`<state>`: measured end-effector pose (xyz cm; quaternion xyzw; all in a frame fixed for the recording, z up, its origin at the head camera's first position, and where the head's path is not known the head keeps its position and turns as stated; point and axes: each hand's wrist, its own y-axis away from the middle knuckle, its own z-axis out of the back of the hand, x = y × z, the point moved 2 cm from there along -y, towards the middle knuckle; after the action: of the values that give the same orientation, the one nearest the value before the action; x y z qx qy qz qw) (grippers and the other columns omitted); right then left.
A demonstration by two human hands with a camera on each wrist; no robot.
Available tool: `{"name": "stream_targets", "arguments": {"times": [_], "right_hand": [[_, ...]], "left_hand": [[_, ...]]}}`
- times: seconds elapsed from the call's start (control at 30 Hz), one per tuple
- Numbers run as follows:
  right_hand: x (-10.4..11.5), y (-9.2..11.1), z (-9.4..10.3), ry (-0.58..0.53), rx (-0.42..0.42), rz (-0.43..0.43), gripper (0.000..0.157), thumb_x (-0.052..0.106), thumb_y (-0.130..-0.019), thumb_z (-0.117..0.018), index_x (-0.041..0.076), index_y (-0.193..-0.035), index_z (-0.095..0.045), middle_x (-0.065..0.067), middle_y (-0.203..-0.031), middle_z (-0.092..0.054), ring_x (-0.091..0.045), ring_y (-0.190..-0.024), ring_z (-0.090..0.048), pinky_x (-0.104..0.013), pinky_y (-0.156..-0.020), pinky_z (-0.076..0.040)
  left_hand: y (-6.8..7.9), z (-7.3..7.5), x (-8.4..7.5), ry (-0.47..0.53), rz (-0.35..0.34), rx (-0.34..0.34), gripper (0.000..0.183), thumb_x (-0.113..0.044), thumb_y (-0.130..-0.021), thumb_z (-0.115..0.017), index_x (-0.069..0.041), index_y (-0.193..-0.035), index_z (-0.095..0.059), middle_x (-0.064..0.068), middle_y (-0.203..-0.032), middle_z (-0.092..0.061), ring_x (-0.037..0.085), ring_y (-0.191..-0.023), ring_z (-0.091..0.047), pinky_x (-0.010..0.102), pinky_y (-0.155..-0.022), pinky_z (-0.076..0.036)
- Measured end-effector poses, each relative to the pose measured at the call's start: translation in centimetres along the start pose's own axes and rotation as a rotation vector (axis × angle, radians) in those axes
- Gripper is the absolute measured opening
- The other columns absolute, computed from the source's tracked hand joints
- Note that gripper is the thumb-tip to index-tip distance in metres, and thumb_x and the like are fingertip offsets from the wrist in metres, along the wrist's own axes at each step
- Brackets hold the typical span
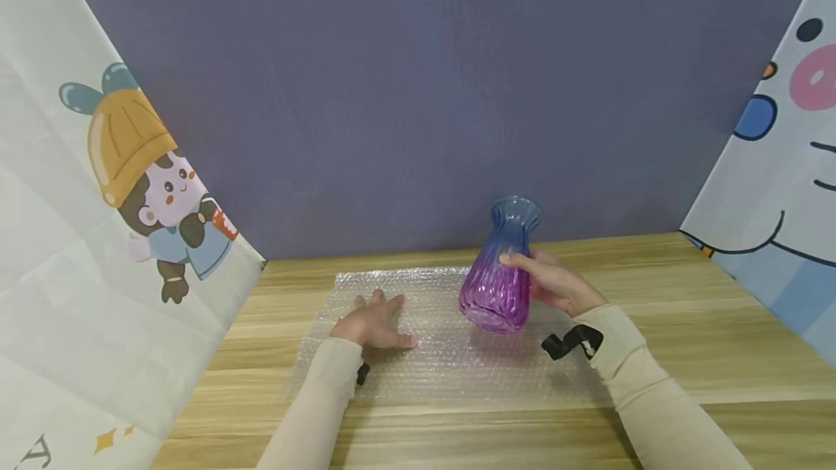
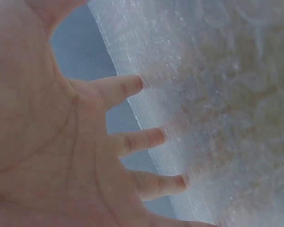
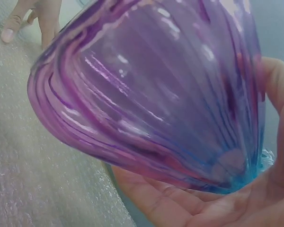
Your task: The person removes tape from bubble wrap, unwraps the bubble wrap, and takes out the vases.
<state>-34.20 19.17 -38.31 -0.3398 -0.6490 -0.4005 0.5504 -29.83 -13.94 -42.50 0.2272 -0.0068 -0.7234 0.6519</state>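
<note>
At the far left a white panel (image 1: 85, 332) carries a cartoon figure (image 1: 170, 238) in a yellow hat. To its right, the left hand (image 1: 374, 323) is spread with its fingers apart, fingertips touching the left part of a sheet of bubble wrap (image 1: 431, 376) that lies flat on the wood-grain table (image 1: 679, 332); it grips nothing. Right of that hand, with a gap between, the ribbed glass vase (image 1: 496, 281) is held above the right half of the wrap, tilted, its purple base toward the near left and its blue mouth toward the far right. The right hand (image 1: 558, 285) grips it from the right side, thumb and fingers on opposite sides of the body, around where purple turns to blue; most of the purple part extends left of the grip, and the neck rises on the far side. A black band (image 1: 573, 341) sits at the right wrist, and farther right stands another printed panel (image 1: 764, 187)
</note>
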Motion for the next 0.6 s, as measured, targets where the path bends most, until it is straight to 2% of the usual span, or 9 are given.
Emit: {"name": "stream_targets", "arguments": {"times": [0.13,0.6], "right_hand": [[0.16,0.10,0.00,0.013,-0.007,0.009,0.078,0.031,-0.102,-0.060,-0.009,-0.156,-0.020,0.007,-0.111,-0.070,-0.010,-0.103,-0.070,-0.033,-0.095,-0.060],[0.67,0.41,0.32,0.027,-0.034,0.031,0.077,0.033,-0.103,-0.056,-0.006,-0.157,-0.019,0.007,-0.113,-0.068,-0.010,-0.105,-0.069,-0.033,-0.093,-0.060]], "left_hand": [[0.15,0.05,-0.01,0.004,-0.003,-0.008,0.101,-0.065,-0.080,-0.076,-0.028,-0.162,-0.030,0.018,-0.172,-0.011,0.059,-0.153,-0.007,0.090,-0.100,-0.026],[0.19,0.14,0.02,-0.025,0.008,-0.025,0.102,-0.065,-0.078,-0.078,-0.030,-0.162,-0.031,0.017,-0.172,-0.014,0.057,-0.153,-0.011,0.091,-0.099,-0.027]]}}
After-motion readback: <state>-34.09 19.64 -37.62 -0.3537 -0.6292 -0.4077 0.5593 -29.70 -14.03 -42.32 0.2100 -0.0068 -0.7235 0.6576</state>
